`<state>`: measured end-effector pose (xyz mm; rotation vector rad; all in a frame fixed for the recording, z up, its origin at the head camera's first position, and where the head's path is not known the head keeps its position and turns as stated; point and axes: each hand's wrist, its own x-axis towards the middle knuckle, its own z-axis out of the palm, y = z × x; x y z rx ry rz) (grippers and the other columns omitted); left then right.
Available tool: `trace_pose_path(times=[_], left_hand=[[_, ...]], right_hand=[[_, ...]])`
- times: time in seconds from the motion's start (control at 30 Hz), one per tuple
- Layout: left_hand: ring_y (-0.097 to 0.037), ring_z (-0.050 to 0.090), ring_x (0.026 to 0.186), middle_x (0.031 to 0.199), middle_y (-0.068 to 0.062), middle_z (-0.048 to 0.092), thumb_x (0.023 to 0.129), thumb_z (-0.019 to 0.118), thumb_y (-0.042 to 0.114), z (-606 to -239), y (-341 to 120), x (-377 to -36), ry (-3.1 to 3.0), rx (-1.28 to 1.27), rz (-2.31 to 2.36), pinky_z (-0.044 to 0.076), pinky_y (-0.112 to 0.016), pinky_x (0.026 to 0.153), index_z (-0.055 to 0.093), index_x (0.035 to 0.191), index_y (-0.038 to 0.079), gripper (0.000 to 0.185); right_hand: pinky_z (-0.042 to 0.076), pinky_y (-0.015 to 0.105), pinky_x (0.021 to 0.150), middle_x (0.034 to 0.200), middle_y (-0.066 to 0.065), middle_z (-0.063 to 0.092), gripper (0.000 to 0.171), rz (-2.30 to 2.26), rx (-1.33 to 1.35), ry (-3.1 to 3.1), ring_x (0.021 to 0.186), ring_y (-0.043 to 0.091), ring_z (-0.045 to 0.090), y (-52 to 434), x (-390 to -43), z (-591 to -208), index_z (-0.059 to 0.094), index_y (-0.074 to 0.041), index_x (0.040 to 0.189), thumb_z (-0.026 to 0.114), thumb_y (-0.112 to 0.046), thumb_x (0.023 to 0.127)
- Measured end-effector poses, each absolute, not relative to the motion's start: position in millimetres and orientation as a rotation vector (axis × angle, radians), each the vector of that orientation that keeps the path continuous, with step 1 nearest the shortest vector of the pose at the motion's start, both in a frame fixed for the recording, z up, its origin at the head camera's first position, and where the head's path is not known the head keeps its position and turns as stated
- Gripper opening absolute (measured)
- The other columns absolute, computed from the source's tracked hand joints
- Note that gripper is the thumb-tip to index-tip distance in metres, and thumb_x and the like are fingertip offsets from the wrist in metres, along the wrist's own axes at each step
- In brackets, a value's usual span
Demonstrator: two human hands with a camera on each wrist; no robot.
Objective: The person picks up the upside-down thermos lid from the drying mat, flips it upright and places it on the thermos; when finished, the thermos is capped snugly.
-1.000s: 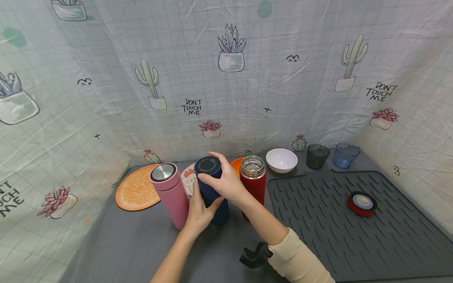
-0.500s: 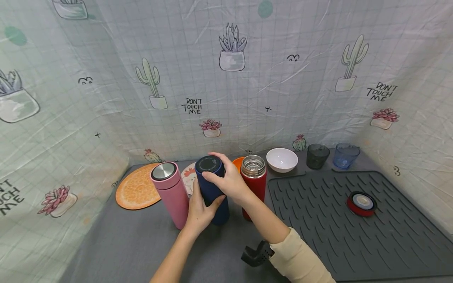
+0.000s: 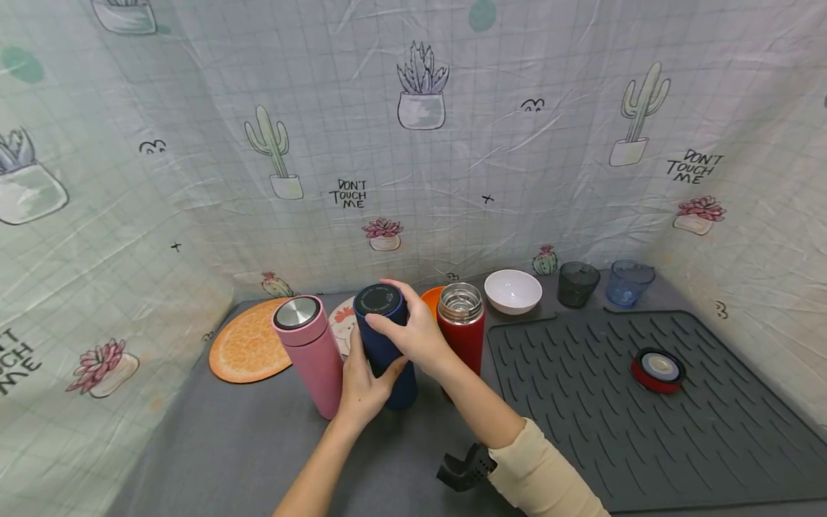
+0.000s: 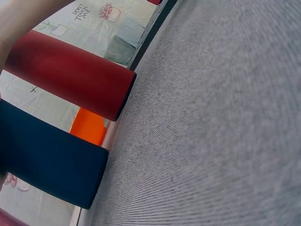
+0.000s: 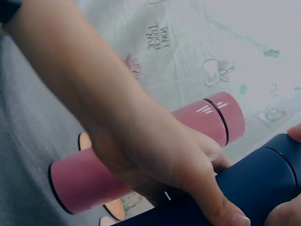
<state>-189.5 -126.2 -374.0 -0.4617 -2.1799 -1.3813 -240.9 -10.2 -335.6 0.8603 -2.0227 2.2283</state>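
Your left hand (image 3: 362,388) is wrapped around the lower body of the tall dark navy cylindrical flask (image 3: 385,345), thumb on one side and fingers curling behind, which looks like a bracing hold to keep it upright and stop it turning on the grey felt tabletop (image 3: 258,445). Your right hand (image 3: 413,334) sits above it, fingers curled over the flask's black screw lid (image 3: 380,300), a grip that suits twisting the lid against the steadied body; whether the lid is tight or loose cannot be told. The right wrist view shows the left hand's fingers (image 5: 207,197) pressed firmly on the navy wall. Just left of your left hand stands a matte pink flask with a brushed steel cap (image 3: 309,352), close enough that your knuckles are nearly against it. Just right of your right hand is a red metal flask with its mouth open (image 3: 461,327); its red lid with a pale insert (image 3: 657,370) lies well to the right on the dark ribbed silicone drying mat (image 3: 646,431). Beyond your hands, toward the cactus-print backdrop (image 3: 413,143), lie an orange-slice round coaster (image 3: 248,350), a white ceramic bowl (image 3: 513,291), 1 smoky grey tumbler (image 3: 578,283) and 1 clear blue tumbler (image 3: 629,282), all out of the way of both arms
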Motion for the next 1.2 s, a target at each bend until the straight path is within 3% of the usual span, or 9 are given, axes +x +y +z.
trace_pose_path(times=[0.33, 0.57, 0.83, 1.07, 1.2], left_hand=[[-0.034, 0.052, 0.108, 0.124, -0.024, 0.046, 0.074, 0.073, 0.000, -374, -123, -188, -2.186, -0.433, -1.377, 0.042, -0.046, 0.091, 0.026, 0.134, -0.004, 0.076], [-0.030, 0.050, 0.111, 0.130, -0.020, 0.042, 0.075, 0.075, 0.006, -406, -131, -210, -2.165, -0.464, -1.383, 0.041, -0.046, 0.092, 0.022, 0.140, 0.005, 0.084], [-0.025, 0.048, 0.113, 0.132, -0.013, 0.042, 0.078, 0.073, 0.017, -410, -136, -210, -2.219, -0.469, -1.246, 0.041, -0.047, 0.092, 0.020, 0.143, 0.010, 0.084], [-0.026, 0.041, 0.121, 0.141, -0.014, 0.033, 0.079, 0.070, 0.010, -395, -141, -193, -2.200, -0.507, -1.141, 0.040, -0.045, 0.094, 0.018, 0.144, 0.003, 0.084], [-0.029, 0.039, 0.125, 0.140, -0.017, 0.035, 0.078, 0.070, 0.002, -389, -150, -174, -2.165, -0.552, -1.137, 0.037, -0.040, 0.096, 0.016, 0.144, 0.001, 0.086]], right_hand=[[0.048, 0.036, 0.086, 0.118, 0.016, 0.053, 0.052, 2.358, 0.841, -1.905, 0.102, 0.025, 0.057, -10, -240, -334, 0.041, -0.003, 0.127, 0.066, -0.003, 0.082], [0.047, 0.035, 0.088, 0.121, 0.017, 0.051, 0.055, 2.244, 0.859, -1.963, 0.103, 0.026, 0.055, -10, -239, -336, 0.036, 0.000, 0.132, 0.063, -0.004, 0.084], [0.043, 0.037, 0.093, 0.131, 0.014, 0.044, 0.065, 2.170, 0.847, -2.086, 0.113, 0.025, 0.050, -5, -236, -334, 0.027, -0.009, 0.140, 0.062, -0.007, 0.086], [0.025, 0.044, 0.106, 0.140, 0.009, 0.035, 0.066, 1.841, 0.958, -2.110, 0.127, 0.022, 0.034, 15, -212, -316, 0.027, -0.006, 0.141, 0.063, -0.009, 0.085], [0.030, 0.039, 0.104, 0.134, 0.012, 0.042, 0.063, 1.629, 1.070, -1.982, 0.125, 0.022, 0.039, 31, -196, -318, 0.033, -0.004, 0.137, 0.064, -0.002, 0.082]])
